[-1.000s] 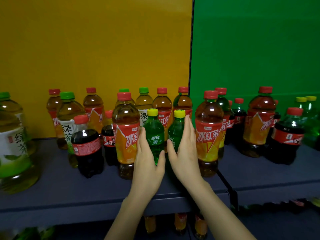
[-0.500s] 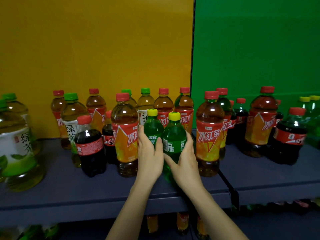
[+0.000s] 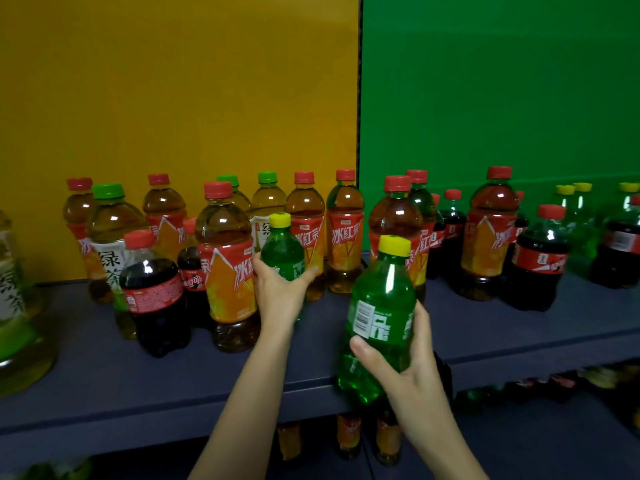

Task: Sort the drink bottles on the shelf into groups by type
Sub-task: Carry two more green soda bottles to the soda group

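Two small green soda bottles with yellow caps are in my hands. My left hand [image 3: 280,292] grips one green bottle [image 3: 282,251], which stands among the iced-tea bottles at the middle of the shelf [image 3: 104,382]. My right hand [image 3: 401,362] holds the other green bottle [image 3: 381,306] lifted off the shelf, in front of its edge and close to the camera. Red-capped iced-tea bottles [image 3: 227,268], green-capped green-tea bottles [image 3: 110,233] and dark cola bottles [image 3: 152,292] stand mixed on the left half.
On the right half stand more iced tea [image 3: 485,237], cola [image 3: 540,261] and several green soda bottles [image 3: 581,216] at the far right. A large green-tea bottle [image 3: 17,306] is at the left edge. A lower shelf holds more bottles [image 3: 349,434].
My right hand has closed round one green bottle and pulled it off the shelf toward me and to the right. My left hand now grips the other green bottle.
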Available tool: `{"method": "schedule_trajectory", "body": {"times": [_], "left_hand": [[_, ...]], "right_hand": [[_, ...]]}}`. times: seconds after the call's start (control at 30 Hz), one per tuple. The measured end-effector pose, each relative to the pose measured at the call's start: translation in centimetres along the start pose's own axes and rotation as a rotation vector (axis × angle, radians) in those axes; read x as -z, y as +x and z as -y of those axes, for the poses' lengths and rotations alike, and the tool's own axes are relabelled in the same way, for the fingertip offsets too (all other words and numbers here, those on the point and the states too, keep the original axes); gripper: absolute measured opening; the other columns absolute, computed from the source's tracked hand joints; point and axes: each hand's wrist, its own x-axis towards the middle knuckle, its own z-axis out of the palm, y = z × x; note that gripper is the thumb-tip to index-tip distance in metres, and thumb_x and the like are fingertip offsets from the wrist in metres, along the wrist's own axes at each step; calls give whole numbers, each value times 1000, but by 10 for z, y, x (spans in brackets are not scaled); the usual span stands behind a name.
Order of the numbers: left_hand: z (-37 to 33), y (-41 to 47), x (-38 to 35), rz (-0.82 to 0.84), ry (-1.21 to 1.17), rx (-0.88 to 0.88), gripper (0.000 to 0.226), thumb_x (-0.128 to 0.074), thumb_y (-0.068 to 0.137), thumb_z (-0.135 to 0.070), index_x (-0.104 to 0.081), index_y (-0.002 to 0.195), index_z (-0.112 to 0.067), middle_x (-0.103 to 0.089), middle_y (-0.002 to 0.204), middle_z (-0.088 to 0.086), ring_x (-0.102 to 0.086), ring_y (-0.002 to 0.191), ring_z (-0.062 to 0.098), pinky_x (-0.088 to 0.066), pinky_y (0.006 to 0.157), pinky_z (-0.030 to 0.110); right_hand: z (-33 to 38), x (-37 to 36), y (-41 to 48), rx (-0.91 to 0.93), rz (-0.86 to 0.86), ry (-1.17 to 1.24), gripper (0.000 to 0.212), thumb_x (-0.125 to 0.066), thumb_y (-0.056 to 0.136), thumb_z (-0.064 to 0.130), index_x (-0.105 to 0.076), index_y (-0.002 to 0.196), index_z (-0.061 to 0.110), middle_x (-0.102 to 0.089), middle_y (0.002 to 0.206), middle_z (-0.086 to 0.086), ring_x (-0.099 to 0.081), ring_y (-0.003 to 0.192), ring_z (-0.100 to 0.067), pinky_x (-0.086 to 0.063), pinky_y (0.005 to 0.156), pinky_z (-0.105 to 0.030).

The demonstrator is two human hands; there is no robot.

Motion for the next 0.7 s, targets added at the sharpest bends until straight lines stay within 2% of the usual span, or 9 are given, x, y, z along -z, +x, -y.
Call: {"method": "schedule_trajectory", "body": {"times": [0.17,0.2,0.27,0.3,0.37,0.47,0.57,0.6,0.7], "left_hand": [[3,2,0,42,-58,2,76,-87,56,-19,-46,120,-18,-59,118,4,-55,110,23,-45,100,45],[2,-1,0,58,-59,-15,71,-88,54,-20,-49,114,-21,-61,114,3,-57,107,23,-46,97,45],[1,-9,4,107,-77,-51,60,-88,52,-22,-53,100,-28,-64,105,1,-60,100,22,-49,94,46],[-1,-16,6,137,-92,-67,56,-88,51,-25,-54,96,-30,-65,101,-1,-61,97,21,-50,92,46],[-5,-31,12,189,-154,-97,52,-86,48,-27,-58,93,-31,-67,96,-2,-63,93,19,-51,90,46],[-14,-53,20,238,-263,-130,53,-86,46,-27,-61,93,-28,-69,93,-2,-66,89,19,-54,84,45],[-29,-69,21,311,-328,-189,47,-85,52,-14,-61,90,-28,-70,85,-6,-68,83,15,-55,75,37],[-34,-73,19,334,-346,-207,47,-84,52,-14,-61,90,-28,-71,83,-9,-68,81,13,-55,72,33],[-54,-86,6,380,-390,-241,52,-84,44,-27,-62,91,-30,-71,85,-12,-68,82,10,-57,71,27]], "right_hand": [[2,10,-6,-32,-165,124,49,-69,65,27,-52,109,42,-69,90,19,-66,83,0,-51,62,-15],[2,12,-6,-32,-190,155,53,-75,60,33,-54,109,39,-69,88,17,-67,81,-2,-51,61,-15],[3,14,-8,-45,-234,214,78,-85,40,52,-58,112,33,-71,89,11,-68,80,-7,-52,59,-20],[4,16,-9,-60,-261,227,90,-84,32,60,-58,113,31,-71,90,9,-68,81,-10,-53,59,-24],[4,22,-13,-82,-326,239,97,-82,27,64,-58,115,30,-71,93,5,-69,83,-14,-54,61,-29],[6,35,-18,-70,-396,247,84,-84,35,56,-61,111,29,-71,93,0,-69,85,-20,-56,65,-34],[13,53,-22,-64,-488,251,64,-81,53,42,-60,112,29,-69,98,-4,-68,90,-25,-54,72,-41],[16,59,-24,-58,-519,249,62,-81,57,37,-58,115,27,-68,100,-6,-67,92,-26,-53,73,-42],[26,83,-26,-5,-580,221,60,-78,59,40,-57,114,25,-67,97,-4,-66,90,-26,-53,72,-42]]}}
